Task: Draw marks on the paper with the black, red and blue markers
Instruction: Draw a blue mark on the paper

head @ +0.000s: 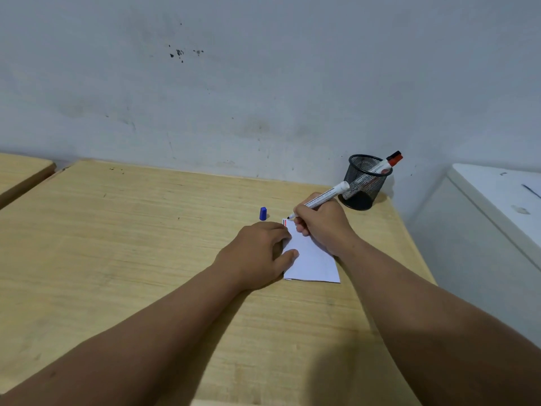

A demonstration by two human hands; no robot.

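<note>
A folded white paper (313, 259) lies on the wooden table (117, 244). My left hand (257, 253) presses flat on its left edge. My right hand (322, 224) grips an uncapped white marker (325, 197), whose tip touches the paper's far left corner next to a small red mark (284, 222). A blue cap (263, 213) stands upright on the table just left of the paper. A red-capped marker (386, 164) leans in the black mesh pen cup (364, 183) at the back right.
The table ends at a grey wall behind and drops off on the right, close to the pen cup. A white cabinet top (503, 194) sits lower at the far right. Another wooden surface (20, 171) adjoins at the far left.
</note>
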